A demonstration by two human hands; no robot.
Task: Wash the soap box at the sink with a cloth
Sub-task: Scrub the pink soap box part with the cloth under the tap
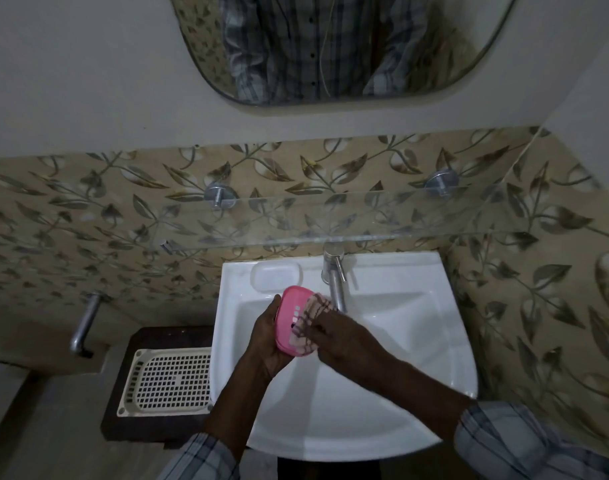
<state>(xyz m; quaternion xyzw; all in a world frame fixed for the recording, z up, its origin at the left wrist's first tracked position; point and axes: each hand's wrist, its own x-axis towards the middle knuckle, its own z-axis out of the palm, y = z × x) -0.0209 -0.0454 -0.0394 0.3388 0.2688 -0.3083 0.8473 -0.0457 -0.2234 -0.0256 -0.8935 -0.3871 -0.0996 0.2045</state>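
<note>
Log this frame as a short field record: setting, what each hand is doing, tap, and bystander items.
setting: white sink under a mirror
left hand: holds the pink soap box over the basin
right hand: presses a checked cloth on the soap box
tap: no water stream visible
nearby: glass shelf; perforated tray left of sink

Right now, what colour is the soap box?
Pink, seen in the head view: soap box.

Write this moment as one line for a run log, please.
step: wiping | left hand: holds pink soap box | right hand: presses checked cloth on box | place: over white sink | tap: no water seen
</note>
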